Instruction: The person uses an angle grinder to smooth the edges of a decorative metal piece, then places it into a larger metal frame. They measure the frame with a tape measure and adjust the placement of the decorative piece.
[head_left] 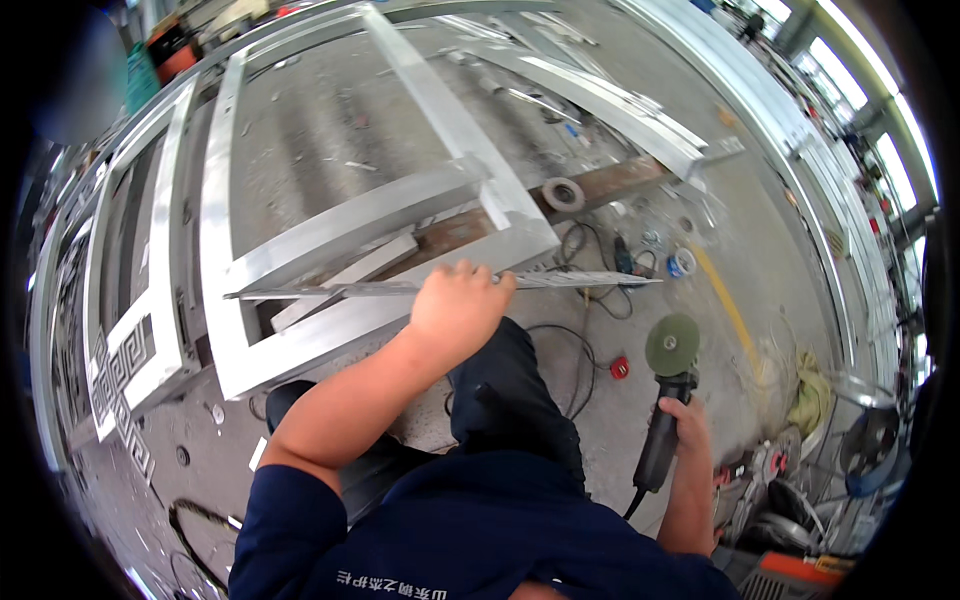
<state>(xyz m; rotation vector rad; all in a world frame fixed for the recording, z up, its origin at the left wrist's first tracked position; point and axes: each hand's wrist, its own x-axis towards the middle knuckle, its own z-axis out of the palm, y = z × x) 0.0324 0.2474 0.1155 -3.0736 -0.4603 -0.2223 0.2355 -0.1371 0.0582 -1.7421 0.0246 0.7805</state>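
Note:
My left hand [462, 308] is closed over a thin, flat metal piece [570, 281], seen nearly edge-on. That piece lies across the corner of a silvery metal frame [330, 345], its pointed right end sticking out past the frame. On my right, my right hand [684, 420] grips the dark body of an angle grinder [657, 445]. A green disc [672, 344] is on the grinder's head, facing up, apart from the frame. Whether the disc spins I cannot tell. The grinder's cord runs down behind my body.
Loose cables [580, 350] and a red plug-like piece [619, 367] lie on the floor between my legs and the grinder. A tape roll [563, 195] rests on a rusty beam [610, 180]. Patterned metal pieces [125, 365] lean at the left. Stacked metal profiles [620, 100] stand beyond.

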